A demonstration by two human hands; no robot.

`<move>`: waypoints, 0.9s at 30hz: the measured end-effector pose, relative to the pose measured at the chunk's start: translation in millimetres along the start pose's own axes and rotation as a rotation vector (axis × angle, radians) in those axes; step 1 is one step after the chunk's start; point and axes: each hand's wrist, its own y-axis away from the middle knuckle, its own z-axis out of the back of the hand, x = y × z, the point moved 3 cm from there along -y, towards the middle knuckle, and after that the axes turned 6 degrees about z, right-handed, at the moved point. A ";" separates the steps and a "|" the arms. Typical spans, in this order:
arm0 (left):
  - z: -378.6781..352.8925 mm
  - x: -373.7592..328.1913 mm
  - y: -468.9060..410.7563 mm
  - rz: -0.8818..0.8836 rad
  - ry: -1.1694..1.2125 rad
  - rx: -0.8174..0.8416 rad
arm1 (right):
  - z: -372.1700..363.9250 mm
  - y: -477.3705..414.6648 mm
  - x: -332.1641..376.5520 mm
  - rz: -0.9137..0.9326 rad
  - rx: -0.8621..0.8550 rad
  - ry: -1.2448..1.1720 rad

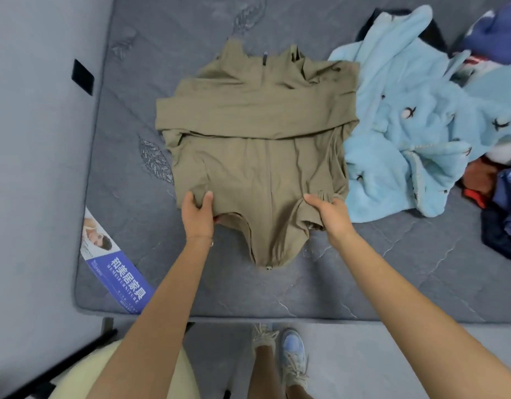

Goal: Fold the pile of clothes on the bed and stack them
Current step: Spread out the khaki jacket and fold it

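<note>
An olive zip-up jacket [257, 156] lies spread on the grey mattress [277, 289], its sleeves folded across the chest. My left hand [198, 216] pinches the jacket's bottom hem on the left, thumb on top. My right hand [330, 216] grips the bunched hem on the right. The hem's middle sags toward me between the two hands. To the right lies the unfolded pile: a fluffy light-blue garment [412, 133] and dark blue clothes [504, 208].
The mattress's near edge runs just in front of my legs; a blue printed label [116, 269] lies on its left corner. A grey wall [32, 168] borders the left side. Bare mattress stretches left of and behind the jacket.
</note>
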 end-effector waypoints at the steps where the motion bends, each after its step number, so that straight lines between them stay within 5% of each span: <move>1: -4.6 -17.7 -11.3 -0.017 0.047 -0.031 | -6.6 -8.9 16.1 0.015 -0.011 -0.039; 13: -23.0 -136.5 -206.8 0.113 0.321 -0.164 | -52.8 -168.4 177.1 0.114 -0.356 -0.357; 17: -38.8 -143.9 -246.9 0.133 0.228 -0.133 | -61.8 -202.3 185.9 0.103 -0.328 -0.267; 22: -60.3 -137.1 -273.3 0.288 0.409 -0.067 | -86.0 -232.7 187.5 0.075 -0.129 -0.379; 24: -61.7 -127.1 -275.8 0.202 0.199 -0.047 | -82.1 -241.0 182.8 0.142 -0.107 -0.240; 27: -53.8 -103.1 -274.1 0.059 -0.185 -0.102 | -57.8 -241.7 171.0 0.342 -0.263 0.400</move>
